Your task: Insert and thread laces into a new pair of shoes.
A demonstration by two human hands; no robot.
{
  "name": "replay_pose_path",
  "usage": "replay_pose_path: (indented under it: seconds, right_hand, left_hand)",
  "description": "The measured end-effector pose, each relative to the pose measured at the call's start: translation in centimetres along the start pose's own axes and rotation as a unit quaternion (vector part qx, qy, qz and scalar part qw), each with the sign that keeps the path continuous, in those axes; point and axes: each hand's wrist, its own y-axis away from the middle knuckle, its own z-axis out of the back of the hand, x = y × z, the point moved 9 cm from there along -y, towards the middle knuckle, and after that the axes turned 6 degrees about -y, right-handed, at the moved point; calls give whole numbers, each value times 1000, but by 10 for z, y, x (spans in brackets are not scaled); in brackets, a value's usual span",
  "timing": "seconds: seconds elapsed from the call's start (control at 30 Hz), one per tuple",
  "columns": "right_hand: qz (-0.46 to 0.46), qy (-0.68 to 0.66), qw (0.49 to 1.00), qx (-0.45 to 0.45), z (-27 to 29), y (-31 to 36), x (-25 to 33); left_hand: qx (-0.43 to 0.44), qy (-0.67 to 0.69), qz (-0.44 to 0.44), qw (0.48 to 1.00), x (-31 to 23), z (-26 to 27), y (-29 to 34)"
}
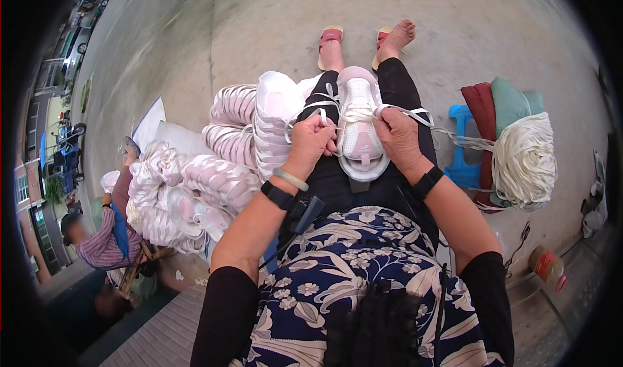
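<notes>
While a person looks down at their own lap, a pale pink and white shoe (359, 147) rests there, between the two hands and above dark trousers (405, 85). A white lace (415, 112) crosses the shoe, its loose lengths trailing out to both sides. The left hand (313, 140), on the shoe's left, is closed with curled fingers, a loop of lace caught at the fingertips. The right hand (398, 140) sits close against the shoe's other side, thumb and fingers pinched together on the lace; whether it also touches the shoe is hard to tell.

To the left, similar shoes (276, 140) are packed in curving stacks, and beyond them sits another person in a striped top (107, 247). To the right stands a blue stool (461, 174), with a thick bundle of white laces (529, 159) and red and green cloths (509, 107) beside it.
</notes>
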Motion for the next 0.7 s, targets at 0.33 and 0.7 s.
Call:
replay_pose_path:
  seconds: [0.33,0.7]
  right_hand:
    - [-197,-66,977,35,-4,9,-46]
    - [-189,-91,978,19,3,16,-49]
  left_hand:
    - [-36,-15,2,999,-2,0,-7]
    - [-31,-27,0,999,-5,-4,-10]
